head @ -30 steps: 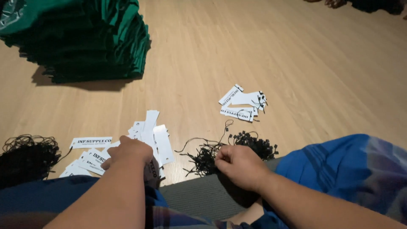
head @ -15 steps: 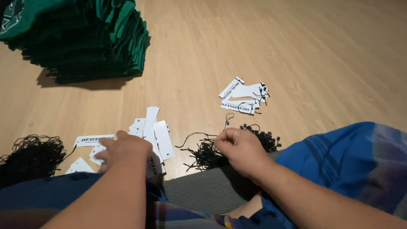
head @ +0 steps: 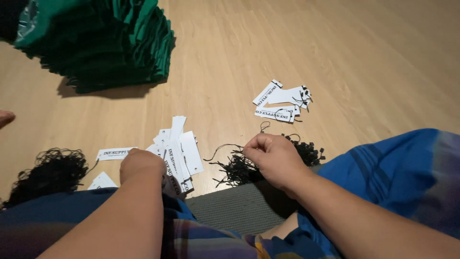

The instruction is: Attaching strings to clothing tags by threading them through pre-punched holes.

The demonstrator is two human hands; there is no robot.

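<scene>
Seen pinching a black string loop (head: pixel 262 128) from the tangled string pile (head: pixel 239 168) on the wooden floor (head: pixel 335 57): right hand (head: pixel 273 158), grip closed. Left hand (head: pixel 141 165), grip hidden, rested on white paper tags (head: pixel 179 151).

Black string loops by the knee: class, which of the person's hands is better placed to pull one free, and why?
The right hand: its fingertips pinch at the black string loops. The left hand rests on the white paper tags, apart from them.
</scene>
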